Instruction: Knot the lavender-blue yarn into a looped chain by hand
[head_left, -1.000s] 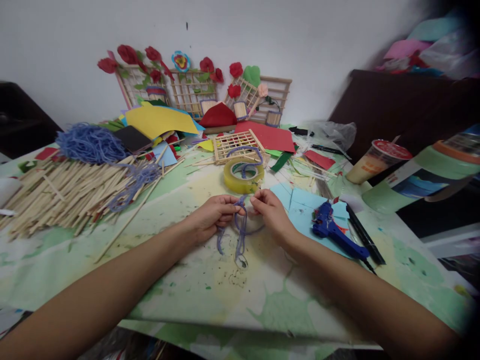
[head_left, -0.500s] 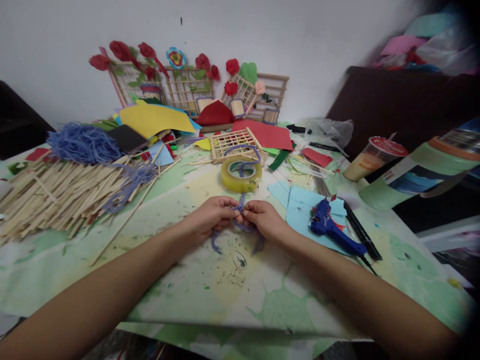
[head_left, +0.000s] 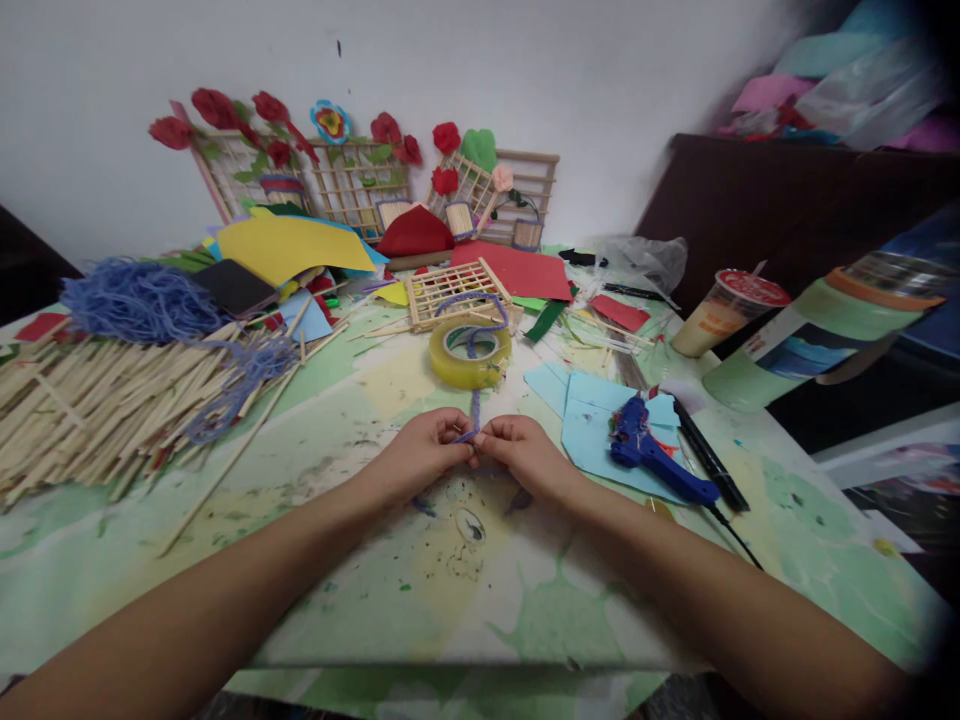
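Both hands meet over the middle of the table. My left hand (head_left: 435, 447) is closed in a pinch on the purple yarn (head_left: 475, 405). Close beside it, my right hand (head_left: 517, 447) pinches the same yarn, fingertips nearly touching the left ones. From the fingers the yarn runs up to a roll of yellow tape (head_left: 470, 352), through its ring and onto a small wooden stick lattice (head_left: 450, 288) behind it. Blurred yarn ends hang below both hands.
Wooden sticks (head_left: 112, 410) and a heap of purple yarn (head_left: 146, 300) lie left. Right are blue paper (head_left: 585, 425), a blue glue gun (head_left: 652, 455), a drink cup (head_left: 727, 310) and a bottle (head_left: 817, 335). Flower-decorated lattices (head_left: 360, 185) lean on the wall.
The view has shifted a little, moving the table items leftward. Both hands stay together and sit slightly lower; the loop of yarn below the fingers is less visible.
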